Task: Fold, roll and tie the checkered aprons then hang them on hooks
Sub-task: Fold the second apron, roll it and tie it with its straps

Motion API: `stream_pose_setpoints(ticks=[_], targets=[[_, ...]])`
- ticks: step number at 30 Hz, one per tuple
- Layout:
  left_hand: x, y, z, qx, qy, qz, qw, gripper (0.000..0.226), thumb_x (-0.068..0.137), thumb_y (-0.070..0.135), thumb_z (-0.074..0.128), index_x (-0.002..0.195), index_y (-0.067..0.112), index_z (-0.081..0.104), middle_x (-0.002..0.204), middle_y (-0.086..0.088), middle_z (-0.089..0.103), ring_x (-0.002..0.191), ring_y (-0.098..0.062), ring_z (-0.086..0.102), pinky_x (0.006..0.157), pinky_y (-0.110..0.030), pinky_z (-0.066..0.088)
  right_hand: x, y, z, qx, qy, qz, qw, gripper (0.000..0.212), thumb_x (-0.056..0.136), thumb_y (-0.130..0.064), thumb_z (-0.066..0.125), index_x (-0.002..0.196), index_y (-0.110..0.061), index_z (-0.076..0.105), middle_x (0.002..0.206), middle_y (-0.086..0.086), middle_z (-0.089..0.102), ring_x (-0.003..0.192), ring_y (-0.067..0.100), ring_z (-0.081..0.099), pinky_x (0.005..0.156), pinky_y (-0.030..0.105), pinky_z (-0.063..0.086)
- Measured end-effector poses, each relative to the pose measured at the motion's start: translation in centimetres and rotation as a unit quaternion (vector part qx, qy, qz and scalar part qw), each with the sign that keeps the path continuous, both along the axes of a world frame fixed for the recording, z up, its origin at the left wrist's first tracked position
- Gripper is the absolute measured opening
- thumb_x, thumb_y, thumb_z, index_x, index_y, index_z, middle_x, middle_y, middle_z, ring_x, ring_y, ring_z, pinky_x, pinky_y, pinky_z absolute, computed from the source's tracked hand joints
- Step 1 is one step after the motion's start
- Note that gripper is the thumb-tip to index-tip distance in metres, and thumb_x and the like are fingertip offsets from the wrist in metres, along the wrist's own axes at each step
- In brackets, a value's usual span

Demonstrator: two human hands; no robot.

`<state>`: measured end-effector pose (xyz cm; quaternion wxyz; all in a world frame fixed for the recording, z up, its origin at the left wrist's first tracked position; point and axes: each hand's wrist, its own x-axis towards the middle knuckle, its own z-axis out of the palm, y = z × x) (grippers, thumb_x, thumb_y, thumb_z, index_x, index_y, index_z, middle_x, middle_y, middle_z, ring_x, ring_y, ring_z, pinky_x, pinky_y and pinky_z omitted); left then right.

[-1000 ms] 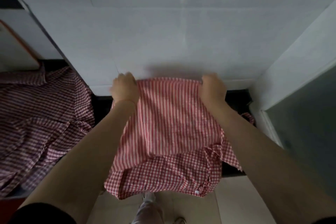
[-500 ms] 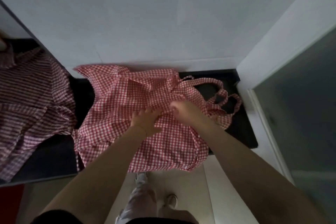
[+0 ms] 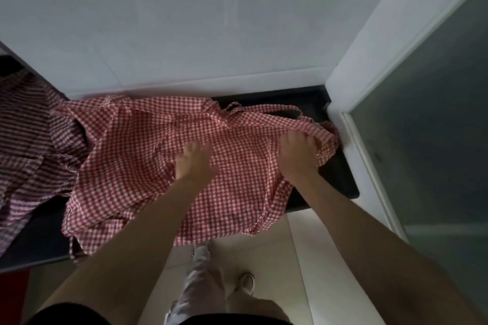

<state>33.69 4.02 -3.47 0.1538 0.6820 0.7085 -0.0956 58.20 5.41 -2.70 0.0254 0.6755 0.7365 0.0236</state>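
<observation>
A red-and-white checkered apron lies spread and wrinkled across the black counter, its lower edge hanging over the front. My left hand rests flat on the middle of the cloth, fingers straight. My right hand sits at the apron's right end with its fingers curled into the bunched fabric near the straps. No hooks are in view.
A second, darker checkered apron lies heaped on the counter at the left. A white wall stands behind the counter and a white door frame closes off the right. My legs and shoes show below on pale floor tiles.
One second ago both hands held the apron up by its top edge; it now lies on the counter. Since then my right hand has slid right to the apron's end.
</observation>
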Motion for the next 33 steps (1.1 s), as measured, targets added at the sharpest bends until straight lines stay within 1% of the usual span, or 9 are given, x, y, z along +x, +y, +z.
stream_pose_setpoints(ticks=[4,8,15,19,22,26,28,30,33], targets=[[3.4,-1.5,-2.1,-0.155,-0.018,-0.011,0.988,0.115,0.074,0.068,0.069,0.156,0.037,-0.005,0.164,-0.011,-0.013,0.15,-0.04,-0.006,0.115,-0.063,0.018,-2.1,-3.2,-3.1,-0.189,0.075,0.192,0.96,0.049,0.095,-0.04,0.055,0.14,-0.023,0.045,0.15,0.003,0.039,0.136,0.027,0.038,0.109,0.046,0.039],[2.1,-0.8,-2.8,-0.179,-0.015,-0.007,0.984,0.127,0.067,0.067,0.077,0.154,0.039,-0.011,0.161,-0.009,-0.026,0.148,-0.039,-0.018,0.114,-0.066,0.013,2.1,-3.3,-5.5,-0.204,0.018,0.118,0.972,0.083,0.08,-0.056,0.068,0.148,-0.027,0.03,0.158,0.008,0.026,0.144,0.031,0.028,0.112,0.055,0.036],[1.9,-0.2,-2.8,-0.181,-0.005,-0.003,0.984,0.133,0.063,0.066,0.08,0.154,0.04,-0.014,0.161,-0.007,-0.028,0.148,-0.038,-0.019,0.113,-0.068,0.015,9.0,-2.5,-2.7,-0.044,-0.084,-0.137,0.986,0.027,0.098,-0.014,0.048,0.123,-0.005,0.053,0.126,0.02,0.057,0.116,0.036,0.054,0.094,0.046,0.049],[1.9,0.0,-2.9,-0.183,-0.009,0.001,0.983,0.133,0.064,0.067,0.078,0.153,0.041,-0.017,0.16,-0.007,-0.03,0.148,-0.038,-0.021,0.112,-0.07,0.014,5.2,-4.1,-2.6,-0.076,0.113,0.062,0.989,0.032,0.098,-0.029,0.053,0.127,-0.014,0.053,0.128,0.008,0.056,0.115,0.026,0.056,0.093,0.035,0.048],[1.9,0.1,-2.9,-0.186,-0.011,0.005,0.982,0.133,0.064,0.067,0.079,0.153,0.042,-0.016,0.159,-0.006,-0.031,0.147,-0.037,-0.022,0.111,-0.071,0.013,3.5,-5.5,-4.5,-0.181,0.087,0.128,0.971,0.062,0.096,-0.052,0.052,0.148,-0.024,0.035,0.156,0.007,0.033,0.141,0.03,0.034,0.108,0.044,0.042],[1.6,-0.2,-2.9,-0.183,-0.011,0.008,0.983,0.131,0.061,0.072,0.077,0.152,0.045,-0.014,0.161,-0.004,-0.028,0.149,-0.035,-0.02,0.11,-0.071,0.014,7.3,-5.8,-5.7,-0.192,0.052,0.061,0.978,0.075,0.096,-0.061,0.043,0.157,-0.024,0.018,0.165,0.006,0.013,0.151,0.033,0.013,0.116,0.052,0.032],[2.2,-0.5,-2.6,-0.174,-0.006,-0.003,0.985,0.125,0.064,0.075,0.072,0.154,0.044,-0.01,0.163,-0.006,-0.021,0.15,-0.037,-0.013,0.112,-0.068,0.015,8.5,-5.2,-5.2,-0.177,0.062,0.03,0.982,0.061,0.101,-0.053,0.039,0.15,-0.018,0.033,0.156,0.007,0.034,0.145,0.032,0.03,0.106,0.047,0.045],[3.4,-0.7,-2.1,-0.142,-0.017,-0.023,0.989,0.1,0.077,0.075,0.06,0.156,0.041,0.008,0.165,-0.01,-0.003,0.15,-0.038,0.002,0.114,-0.064,0.017,7.8,-3.8,-4.9,-0.147,0.1,-0.054,0.982,0.04,0.103,-0.044,0.036,0.122,-0.014,0.054,0.12,0.007,0.057,0.12,0.029,0.054,0.09,0.037,0.047],[4.8,-1.2,-1.6,-0.065,-0.088,-0.035,0.993,0.055,0.095,0.055,0.045,0.146,0.035,0.04,0.155,-0.007,0.032,0.142,-0.029,0.027,0.114,-0.055,0.022,4.7,-2.5,-4.5,-0.119,0.104,-0.127,0.979,0.038,0.103,-0.035,0.039,0.126,-0.009,0.056,0.127,0.012,0.059,0.121,0.031,0.053,0.107,0.04,0.038]])
